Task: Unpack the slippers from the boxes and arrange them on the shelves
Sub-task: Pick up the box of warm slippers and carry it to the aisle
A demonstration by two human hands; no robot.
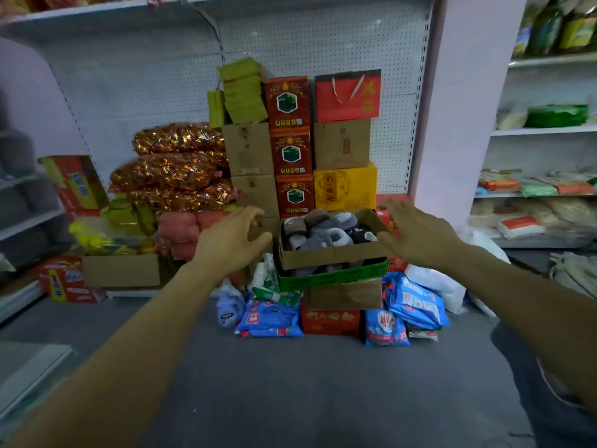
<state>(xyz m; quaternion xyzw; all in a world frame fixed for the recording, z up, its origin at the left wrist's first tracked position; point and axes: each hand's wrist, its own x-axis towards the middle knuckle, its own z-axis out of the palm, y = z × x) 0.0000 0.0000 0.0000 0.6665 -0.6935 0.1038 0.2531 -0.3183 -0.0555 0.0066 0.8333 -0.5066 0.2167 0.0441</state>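
Note:
An open brown cardboard box holds several furry slippers in grey, brown and black. It sits on top of a green box and further cartons on the floor. My left hand hovers just left of the box with its fingers loosely spread, holding nothing. To the right of the box, my right hand is spread near the right flap, its thumb close to the rim. Neither hand clearly touches the cardboard.
Stacked red, brown and yellow cartons stand behind the box against a white pegboard shelf wall. Shiny gold bags lie at left. Blue packets crowd the floor around the stack. Stocked shelves are at right. Grey floor lies in front.

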